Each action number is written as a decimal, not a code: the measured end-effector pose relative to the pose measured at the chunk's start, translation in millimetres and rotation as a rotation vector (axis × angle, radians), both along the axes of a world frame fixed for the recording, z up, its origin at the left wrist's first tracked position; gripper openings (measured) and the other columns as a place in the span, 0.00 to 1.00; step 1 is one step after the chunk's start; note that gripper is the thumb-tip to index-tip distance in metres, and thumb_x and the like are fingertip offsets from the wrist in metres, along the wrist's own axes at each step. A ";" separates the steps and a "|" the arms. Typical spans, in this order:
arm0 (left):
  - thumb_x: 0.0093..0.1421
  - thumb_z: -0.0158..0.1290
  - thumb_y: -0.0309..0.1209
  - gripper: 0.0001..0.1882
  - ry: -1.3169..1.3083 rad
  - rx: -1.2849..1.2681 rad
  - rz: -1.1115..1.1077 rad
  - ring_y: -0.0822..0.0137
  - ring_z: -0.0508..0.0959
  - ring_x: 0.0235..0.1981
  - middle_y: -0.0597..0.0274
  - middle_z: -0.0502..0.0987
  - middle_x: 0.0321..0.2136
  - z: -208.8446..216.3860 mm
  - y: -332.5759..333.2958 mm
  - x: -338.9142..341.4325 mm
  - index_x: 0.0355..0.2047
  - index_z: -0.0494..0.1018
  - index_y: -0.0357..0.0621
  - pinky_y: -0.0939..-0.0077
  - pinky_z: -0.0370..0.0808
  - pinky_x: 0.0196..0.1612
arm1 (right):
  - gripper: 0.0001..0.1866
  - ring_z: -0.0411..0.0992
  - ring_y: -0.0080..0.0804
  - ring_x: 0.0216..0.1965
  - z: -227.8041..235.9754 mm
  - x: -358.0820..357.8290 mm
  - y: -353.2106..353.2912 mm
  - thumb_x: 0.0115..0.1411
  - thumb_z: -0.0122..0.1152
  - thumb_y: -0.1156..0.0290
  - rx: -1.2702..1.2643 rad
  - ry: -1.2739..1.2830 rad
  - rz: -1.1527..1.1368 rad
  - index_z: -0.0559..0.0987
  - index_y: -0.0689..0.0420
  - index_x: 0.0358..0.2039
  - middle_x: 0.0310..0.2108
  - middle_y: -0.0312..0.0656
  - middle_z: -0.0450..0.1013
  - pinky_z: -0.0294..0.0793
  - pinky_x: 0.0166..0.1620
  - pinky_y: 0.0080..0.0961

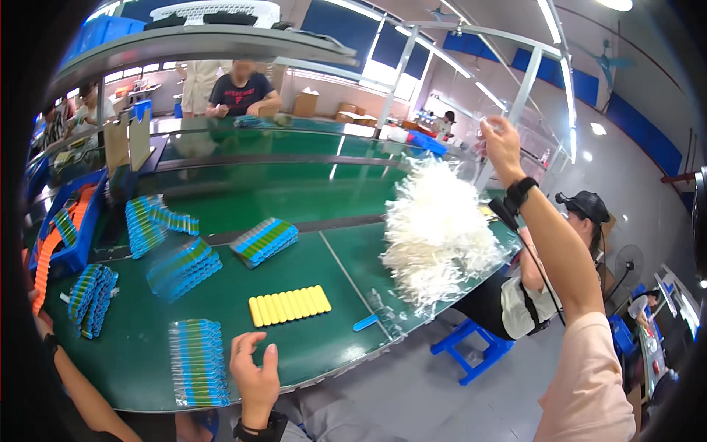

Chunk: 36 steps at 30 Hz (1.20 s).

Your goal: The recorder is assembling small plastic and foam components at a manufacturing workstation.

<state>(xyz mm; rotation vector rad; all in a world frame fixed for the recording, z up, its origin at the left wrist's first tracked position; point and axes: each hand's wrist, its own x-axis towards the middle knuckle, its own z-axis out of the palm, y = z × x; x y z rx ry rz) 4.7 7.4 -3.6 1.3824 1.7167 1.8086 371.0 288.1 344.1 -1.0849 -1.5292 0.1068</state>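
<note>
My left hand point(254, 368) hovers over the near table edge, fingers loosely curved and thumb apart, with nothing in it. Just beyond it lies a row of yellow rounded sticks point(289, 306), side by side on the green table. Beside it on the left is a flat wrapped pack of blue-and-green pieces point(199, 362). My right hand point(502, 144) is raised high at the right, above a heap of white strips point(434, 228). Its fingertips are pinched together; what they hold, if anything, is too small to name. One blue stick point(364, 323) lies by clear plastic scraps point(387, 309).
More blue-and-green packs point(264, 241) lie on the table point(309, 361). A blue bin point(81, 236) with orange pieces stands left, near another person's arm point(85, 394). Someone sits at right by a blue stool point(471, 353). A shelf point(206, 40) overhangs the far left.
</note>
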 end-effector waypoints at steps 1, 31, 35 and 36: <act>0.57 0.56 0.25 0.10 0.002 0.017 -0.018 0.61 0.75 0.42 0.56 0.75 0.40 1.9 3.1 6.0 0.40 0.76 0.37 0.70 0.72 0.46 | 0.20 0.78 0.29 0.27 18.2 28.6 10.7 0.65 0.62 0.61 0.144 -0.118 -0.186 0.75 0.60 0.52 0.30 0.43 0.78 0.76 0.30 0.27; 0.58 0.60 0.34 0.12 0.159 -0.011 0.019 0.49 0.77 0.45 0.51 0.78 0.40 -7.6 -0.9 3.8 0.38 0.79 0.40 0.59 0.74 0.49 | 0.36 0.78 0.54 0.48 -107.6 -52.4 46.8 0.46 0.65 0.37 -0.540 -1.158 -0.370 0.86 0.61 0.39 0.43 0.57 0.80 0.76 0.52 0.43; 0.58 0.60 0.34 0.11 0.145 -0.018 0.020 0.48 0.77 0.45 0.52 0.78 0.40 -4.9 -3.6 5.5 0.39 0.79 0.41 0.59 0.75 0.49 | 0.35 0.79 0.53 0.45 -117.2 -48.1 60.1 0.46 0.65 0.38 -0.446 -1.151 -0.385 0.86 0.62 0.36 0.40 0.59 0.80 0.77 0.50 0.41; 0.58 0.60 0.33 0.12 0.174 -0.006 0.044 0.49 0.78 0.44 0.50 0.78 0.39 -5.6 -3.9 5.2 0.38 0.79 0.39 0.61 0.75 0.47 | 0.35 0.79 0.53 0.46 -119.9 -53.8 59.4 0.45 0.65 0.38 -0.435 -1.155 -0.392 0.86 0.62 0.36 0.40 0.59 0.80 0.77 0.51 0.41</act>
